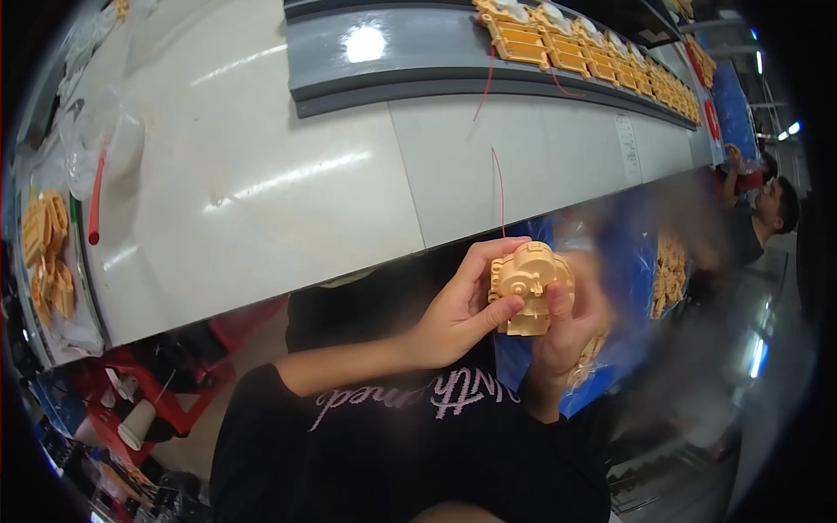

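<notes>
Casing [532, 277] sits between left grip [455, 312] and right grip [568, 329].

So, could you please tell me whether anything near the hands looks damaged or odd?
Nothing clearly stands out. Both the left hand and right hand hold a tan casing; its visible face looks intact. The loose red wire above it resembles those by the tan row.
</notes>
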The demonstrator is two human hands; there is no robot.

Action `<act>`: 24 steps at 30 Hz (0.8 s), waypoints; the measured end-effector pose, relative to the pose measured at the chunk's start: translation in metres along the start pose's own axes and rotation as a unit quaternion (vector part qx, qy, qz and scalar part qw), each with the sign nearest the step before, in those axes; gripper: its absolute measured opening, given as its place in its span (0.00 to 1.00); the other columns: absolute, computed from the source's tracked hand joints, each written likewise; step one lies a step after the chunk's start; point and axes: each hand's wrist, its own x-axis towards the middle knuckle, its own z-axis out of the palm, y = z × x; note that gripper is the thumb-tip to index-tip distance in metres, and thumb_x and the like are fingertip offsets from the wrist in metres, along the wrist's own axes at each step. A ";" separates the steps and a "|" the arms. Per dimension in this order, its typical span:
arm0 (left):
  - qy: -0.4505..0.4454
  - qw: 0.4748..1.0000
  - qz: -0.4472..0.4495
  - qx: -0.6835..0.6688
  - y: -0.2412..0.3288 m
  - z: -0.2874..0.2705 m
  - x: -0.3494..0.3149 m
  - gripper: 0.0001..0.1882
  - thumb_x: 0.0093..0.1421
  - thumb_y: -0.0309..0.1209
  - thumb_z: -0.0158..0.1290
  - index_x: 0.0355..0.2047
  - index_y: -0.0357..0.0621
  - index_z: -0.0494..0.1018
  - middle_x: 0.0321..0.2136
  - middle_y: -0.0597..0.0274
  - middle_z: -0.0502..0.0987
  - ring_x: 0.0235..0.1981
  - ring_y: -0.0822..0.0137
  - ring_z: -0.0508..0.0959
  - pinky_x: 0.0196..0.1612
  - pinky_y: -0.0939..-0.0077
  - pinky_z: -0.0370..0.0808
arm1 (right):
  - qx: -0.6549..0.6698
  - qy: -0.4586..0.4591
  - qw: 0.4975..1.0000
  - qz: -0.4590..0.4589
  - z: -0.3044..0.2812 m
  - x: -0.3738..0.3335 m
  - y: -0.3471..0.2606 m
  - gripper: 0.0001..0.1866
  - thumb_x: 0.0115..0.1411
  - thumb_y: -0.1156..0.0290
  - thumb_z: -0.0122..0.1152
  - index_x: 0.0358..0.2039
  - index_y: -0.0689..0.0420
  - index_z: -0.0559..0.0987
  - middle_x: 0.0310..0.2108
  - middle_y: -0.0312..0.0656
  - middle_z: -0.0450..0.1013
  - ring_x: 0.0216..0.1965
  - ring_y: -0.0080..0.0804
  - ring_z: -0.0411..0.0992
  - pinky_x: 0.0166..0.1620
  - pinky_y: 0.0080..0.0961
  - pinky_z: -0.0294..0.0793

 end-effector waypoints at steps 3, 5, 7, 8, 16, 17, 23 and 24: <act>0.010 0.999 -0.026 -0.037 -0.001 -0.005 -0.004 0.28 0.63 0.26 0.48 0.60 0.41 0.50 0.55 0.57 0.59 0.58 0.68 0.61 0.60 0.69 0.59 | -0.004 -0.001 1.000 -0.006 0.002 -0.002 0.005 0.14 0.54 0.71 0.63 0.37 0.66 0.75 0.35 0.42 0.70 0.39 0.28 0.68 0.46 0.22 0.65; 0.004 1.000 0.000 -0.026 -0.005 -0.007 -0.004 0.25 0.66 0.27 0.46 0.60 0.43 0.51 0.51 0.60 0.63 0.52 0.72 0.66 0.54 0.76 0.65 | -0.011 -0.004 1.000 -0.016 0.005 -0.001 0.008 0.14 0.54 0.70 0.62 0.37 0.66 0.75 0.36 0.42 0.70 0.39 0.28 0.68 0.46 0.22 0.65; 0.012 0.999 0.040 -0.019 -0.008 -0.010 -0.004 0.25 0.66 0.28 0.46 0.60 0.43 0.51 0.51 0.60 0.64 0.52 0.71 0.67 0.53 0.76 0.67 | -0.017 -0.010 0.999 -0.026 0.008 -0.002 0.010 0.14 0.54 0.69 0.62 0.37 0.65 0.75 0.36 0.41 0.70 0.39 0.28 0.68 0.46 0.23 0.65; 0.009 0.999 0.025 -0.027 -0.007 -0.012 -0.005 0.25 0.65 0.28 0.46 0.60 0.42 0.51 0.53 0.58 0.62 0.55 0.69 0.64 0.56 0.73 0.64 | -0.028 -0.005 0.999 -0.031 0.010 -0.002 0.011 0.15 0.55 0.66 0.62 0.37 0.65 0.74 0.36 0.41 0.70 0.39 0.28 0.68 0.46 0.23 0.65; -0.021 0.998 0.003 0.055 -0.032 -0.019 -0.014 0.23 0.66 0.30 0.44 0.58 0.39 0.52 0.51 0.52 0.65 0.54 0.64 0.68 0.55 0.70 0.65 | -0.197 -0.018 0.977 -0.083 -0.027 -0.021 0.045 0.16 0.60 0.61 0.58 0.38 0.63 0.72 0.35 0.38 0.67 0.39 0.26 0.66 0.45 0.22 0.64; -0.031 0.998 -0.008 0.057 -0.039 -0.020 -0.014 0.22 0.66 0.30 0.43 0.57 0.39 0.52 0.50 0.51 0.66 0.53 0.63 0.69 0.55 0.69 0.65 | -0.201 -0.026 0.976 -0.086 -0.026 -0.025 0.046 0.16 0.60 0.61 0.58 0.38 0.63 0.72 0.35 0.38 0.67 0.39 0.26 0.66 0.45 0.22 0.64; -0.049 0.995 -0.051 0.072 -0.070 -0.028 -0.014 0.19 0.67 0.31 0.42 0.54 0.39 0.53 0.49 0.48 0.68 0.53 0.60 0.70 0.55 0.67 0.66 | -0.201 -0.002 0.979 0.036 -0.045 -0.043 0.068 0.13 0.67 0.67 0.48 0.44 0.64 0.71 0.41 0.40 0.70 0.43 0.23 0.68 0.48 0.20 0.67; -0.054 0.994 -0.059 0.078 -0.070 -0.029 -0.014 0.18 0.66 0.31 0.42 0.54 0.39 0.53 0.49 0.48 0.68 0.53 0.60 0.70 0.54 0.67 0.66 | -0.171 -0.005 0.983 0.063 -0.045 -0.044 0.068 0.14 0.67 0.68 0.48 0.48 0.64 0.69 0.43 0.41 0.70 0.46 0.25 0.69 0.51 0.22 0.67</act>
